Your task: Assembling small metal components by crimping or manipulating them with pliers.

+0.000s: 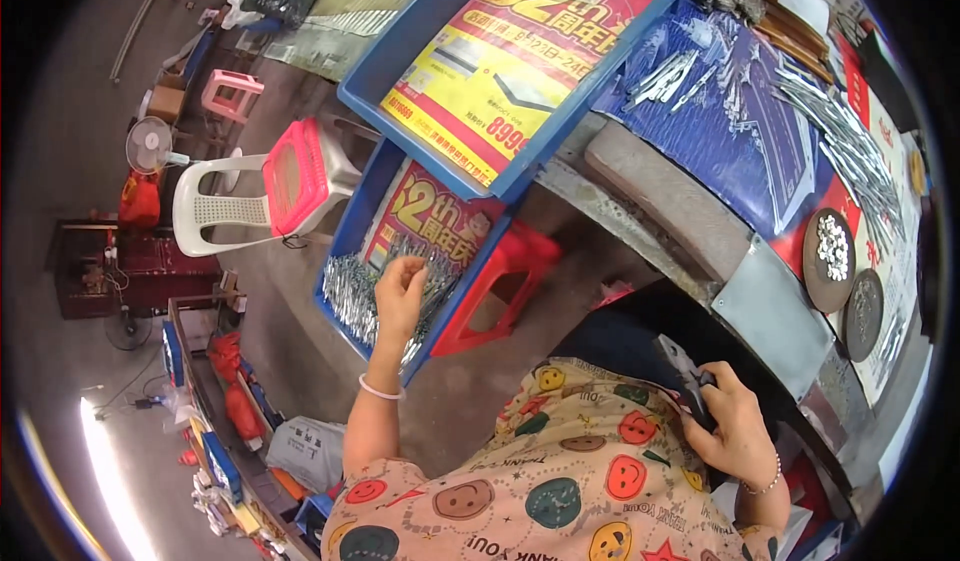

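My left hand (pixel 402 299) is over the lower blue tray (pixel 345 246), its fingers drawn together in a pinch. What it holds, if anything, is too small to make out. Just below and around it lies a heap of thin silvery metal pieces (pixel 350 296) at the near end of that tray. A printed red and yellow sheet lines the tray's far part. Close to my body at the right, my right hand (pixel 730 421) is wrapped round a pair of pliers (pixel 682 363), whose jaws point up and to the left.
An upper blue tray (pixel 365 111) overlaps the lower one, beside a red stool (pixel 500 306). On the workbench at right lie thin metal strips (pixel 850 151), a grey bar (pixel 665 196) and a round dish of small white pieces (pixel 815 266). A white chair (pixel 205 186) stands left.
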`<move>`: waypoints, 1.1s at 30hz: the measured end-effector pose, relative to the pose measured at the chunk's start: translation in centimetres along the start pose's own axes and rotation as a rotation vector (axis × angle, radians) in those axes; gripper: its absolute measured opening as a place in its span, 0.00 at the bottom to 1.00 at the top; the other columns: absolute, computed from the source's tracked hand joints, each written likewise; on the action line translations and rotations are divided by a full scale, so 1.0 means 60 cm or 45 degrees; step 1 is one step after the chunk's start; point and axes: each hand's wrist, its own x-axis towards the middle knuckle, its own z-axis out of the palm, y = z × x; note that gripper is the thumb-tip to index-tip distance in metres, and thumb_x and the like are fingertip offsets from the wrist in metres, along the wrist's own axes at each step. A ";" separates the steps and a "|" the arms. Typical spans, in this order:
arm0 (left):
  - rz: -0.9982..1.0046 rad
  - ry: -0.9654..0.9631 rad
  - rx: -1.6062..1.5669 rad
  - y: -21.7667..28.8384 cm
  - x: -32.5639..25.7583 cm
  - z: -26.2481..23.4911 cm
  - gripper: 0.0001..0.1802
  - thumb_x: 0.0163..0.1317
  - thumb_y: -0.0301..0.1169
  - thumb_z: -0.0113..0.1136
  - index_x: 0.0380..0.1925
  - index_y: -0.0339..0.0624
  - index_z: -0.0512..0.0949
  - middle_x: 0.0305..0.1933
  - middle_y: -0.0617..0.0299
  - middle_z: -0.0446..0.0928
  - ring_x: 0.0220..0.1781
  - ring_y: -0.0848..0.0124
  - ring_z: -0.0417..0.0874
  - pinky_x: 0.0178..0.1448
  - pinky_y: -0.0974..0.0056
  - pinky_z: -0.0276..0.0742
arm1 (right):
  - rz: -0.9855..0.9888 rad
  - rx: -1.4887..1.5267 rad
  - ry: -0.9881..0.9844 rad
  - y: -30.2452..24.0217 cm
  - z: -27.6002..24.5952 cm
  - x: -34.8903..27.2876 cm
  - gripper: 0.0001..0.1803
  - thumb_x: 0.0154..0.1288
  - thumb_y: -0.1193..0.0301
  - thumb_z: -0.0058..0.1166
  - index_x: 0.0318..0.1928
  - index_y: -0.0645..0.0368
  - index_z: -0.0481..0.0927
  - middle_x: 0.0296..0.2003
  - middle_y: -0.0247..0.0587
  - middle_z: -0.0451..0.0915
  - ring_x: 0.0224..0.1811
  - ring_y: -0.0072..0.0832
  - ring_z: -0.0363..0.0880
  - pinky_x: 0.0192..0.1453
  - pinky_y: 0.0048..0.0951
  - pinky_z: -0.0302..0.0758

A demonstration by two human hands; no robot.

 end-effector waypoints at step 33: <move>0.962 -0.275 0.854 0.571 0.218 0.457 0.12 0.60 0.33 0.60 0.36 0.32 0.78 0.44 0.38 0.79 0.46 0.40 0.81 0.50 0.45 0.77 | 0.125 0.114 0.105 0.062 0.027 -0.112 0.19 0.61 0.59 0.60 0.37 0.67 0.81 0.48 0.55 0.75 0.40 0.49 0.79 0.41 0.41 0.78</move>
